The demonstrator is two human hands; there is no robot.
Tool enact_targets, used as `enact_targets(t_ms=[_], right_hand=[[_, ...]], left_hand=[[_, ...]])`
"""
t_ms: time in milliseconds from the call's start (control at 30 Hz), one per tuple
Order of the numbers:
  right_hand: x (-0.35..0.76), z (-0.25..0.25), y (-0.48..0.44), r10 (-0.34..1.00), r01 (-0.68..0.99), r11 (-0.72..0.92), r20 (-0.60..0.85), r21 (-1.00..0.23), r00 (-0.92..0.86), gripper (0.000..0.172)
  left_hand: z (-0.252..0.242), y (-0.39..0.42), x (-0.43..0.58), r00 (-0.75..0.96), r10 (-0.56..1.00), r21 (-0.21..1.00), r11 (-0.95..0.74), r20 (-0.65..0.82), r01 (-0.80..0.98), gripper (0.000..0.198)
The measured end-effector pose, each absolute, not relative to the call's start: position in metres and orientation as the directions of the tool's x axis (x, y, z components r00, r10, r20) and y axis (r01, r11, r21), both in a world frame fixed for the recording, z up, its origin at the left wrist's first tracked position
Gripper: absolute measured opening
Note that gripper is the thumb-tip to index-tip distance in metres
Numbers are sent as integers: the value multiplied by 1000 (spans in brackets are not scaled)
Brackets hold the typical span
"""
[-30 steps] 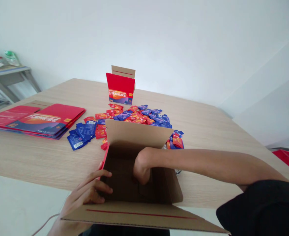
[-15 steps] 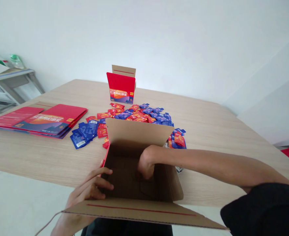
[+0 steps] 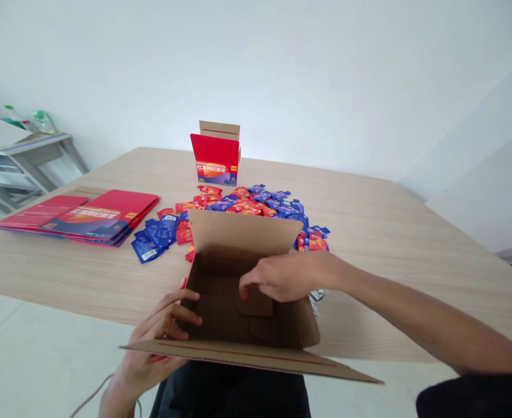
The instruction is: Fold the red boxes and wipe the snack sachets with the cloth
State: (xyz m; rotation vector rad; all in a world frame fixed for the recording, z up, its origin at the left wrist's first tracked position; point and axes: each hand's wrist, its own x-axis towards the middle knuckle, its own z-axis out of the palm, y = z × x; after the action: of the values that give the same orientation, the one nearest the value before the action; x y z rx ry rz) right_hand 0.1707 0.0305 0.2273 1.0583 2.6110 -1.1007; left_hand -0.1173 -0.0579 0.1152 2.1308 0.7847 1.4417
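The open cardboard carton (image 3: 223,328) sat at the table's near edge, mouth toward the wearer, its brown flaps spread at twelve and six o'clock. The left hand (image 3: 162,325) gripped its nine o'clock wall, fingers clamped over the rim and bent inside. The right hand (image 3: 286,277) reached in from about four o'clock, fingers curled downward within the mouth; in that shadow, whether their tips met or touched the bottom flaps could not be told. At twelve o'clock beyond the carton lay a heap of red and blue sachets (image 3: 256,203), with a standing red carton (image 3: 216,161) just behind, toward eleven. At ten o'clock lay blue sachets (image 3: 154,238) and, farther out, flattened red cartons (image 3: 94,215).
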Motion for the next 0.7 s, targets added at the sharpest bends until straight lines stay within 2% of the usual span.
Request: enact_targets(t_ms=[67,167,267,333,400,467,567,633,700], right_hand=[[203,261,3,594,599,502,-254,-624,-763,50],[252,268,-50,716,584,478,-94,-656,-691,39],[280,235,-97,769,598,480,-19,-641,-638,33],[282,204,-118,820,634,498,83,-591,-567,38],[273,172,-130,859,657,501,232,-563,-456,50],[262,144,-134,862,681,503,372,-532,-345,61],[251,115,-130,811,722,547,485,-425,-328,69],[250,106,-123,765,740,584,533,-334,-363,68],[253,107,-114,703,731,640,565,-237,-432,63]], left_hand=[[117,-58,-117,286,673,635,-739,682,224,21],[117,-59,-117,277,671,626,-741,688,243,21],[113,-60,-117,288,654,603,-756,699,253,19],[106,-62,-116,246,666,609,-745,704,272,20],[96,-65,-113,124,700,655,-705,703,272,25],[85,-69,-112,8,763,736,-626,647,258,48],[64,-71,-117,11,889,844,-437,457,312,109],[49,-70,-125,56,934,846,-343,352,407,118],[39,-68,-133,99,936,810,-342,338,477,111]])
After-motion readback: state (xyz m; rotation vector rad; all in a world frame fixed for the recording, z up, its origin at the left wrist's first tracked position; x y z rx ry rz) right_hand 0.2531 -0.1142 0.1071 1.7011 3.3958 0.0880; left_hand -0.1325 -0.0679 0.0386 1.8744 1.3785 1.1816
